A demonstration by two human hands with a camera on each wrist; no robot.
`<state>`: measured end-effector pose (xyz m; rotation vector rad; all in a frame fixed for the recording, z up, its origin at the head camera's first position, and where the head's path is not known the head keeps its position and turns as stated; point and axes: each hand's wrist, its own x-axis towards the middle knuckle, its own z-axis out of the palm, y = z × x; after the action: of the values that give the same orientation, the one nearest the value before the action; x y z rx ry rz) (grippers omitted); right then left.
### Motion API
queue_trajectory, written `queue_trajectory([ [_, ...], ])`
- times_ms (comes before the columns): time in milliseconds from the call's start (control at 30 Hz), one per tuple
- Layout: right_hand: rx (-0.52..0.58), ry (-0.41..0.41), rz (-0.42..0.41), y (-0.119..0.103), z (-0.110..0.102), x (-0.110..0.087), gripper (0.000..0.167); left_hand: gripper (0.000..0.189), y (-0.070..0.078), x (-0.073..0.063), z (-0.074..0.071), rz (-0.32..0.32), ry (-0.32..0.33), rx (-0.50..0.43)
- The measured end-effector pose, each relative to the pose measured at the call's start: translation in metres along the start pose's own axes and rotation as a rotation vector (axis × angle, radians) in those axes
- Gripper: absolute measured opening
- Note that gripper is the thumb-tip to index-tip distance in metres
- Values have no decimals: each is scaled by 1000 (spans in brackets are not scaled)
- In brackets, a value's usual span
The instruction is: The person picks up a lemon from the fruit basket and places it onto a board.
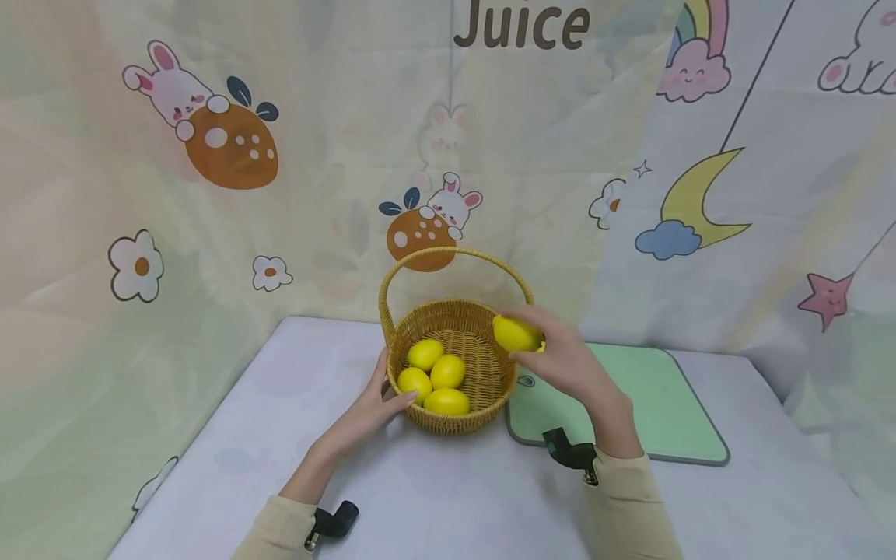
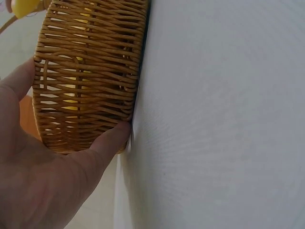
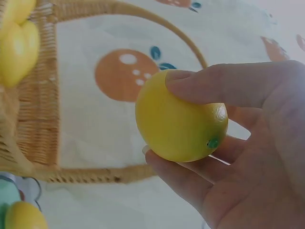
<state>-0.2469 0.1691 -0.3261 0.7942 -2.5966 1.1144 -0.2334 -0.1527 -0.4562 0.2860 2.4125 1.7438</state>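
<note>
gripping: the right hand (image 1: 570, 362) has thumb and fingers curved around a single lemon (image 1: 516, 334), parted only as wide as the fruit.
held lemon: raised by the basket's right rim; the right wrist view shows a small green spot near one end.
left hand (image 1: 371, 404): spread partly open around the basket's near left side, holding it with thumb and fingers against the wicker.
basket (image 1: 448, 425): woven, upright on the white-covered table (image 1: 448, 498).
handle (image 1: 455, 250): arched above the basket.
four lemons (image 1: 448, 372): clustered inside, toward the left and front, with bare wicker to their right.
green board (image 1: 651, 404): flat on the table, right of the basket, grey along its edge.
yellow object (image 3: 26, 217): cut off at the right wrist view's lower left corner, beside a green patch.
backdrop (image 1: 336, 233): pale cloth printed with rabbits, flowers and a moon.
</note>
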Motion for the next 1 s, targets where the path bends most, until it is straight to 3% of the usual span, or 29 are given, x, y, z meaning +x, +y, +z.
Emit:
queue_trajectory([
  [400, -21, 78, 22, 13, -26, -8, 57, 99, 5, 0, -1, -27, -16, -15],
  [1000, -64, 85, 202, 79, -30, -8, 59, 98, 4, 0, -1, -20, -22, -37],
])
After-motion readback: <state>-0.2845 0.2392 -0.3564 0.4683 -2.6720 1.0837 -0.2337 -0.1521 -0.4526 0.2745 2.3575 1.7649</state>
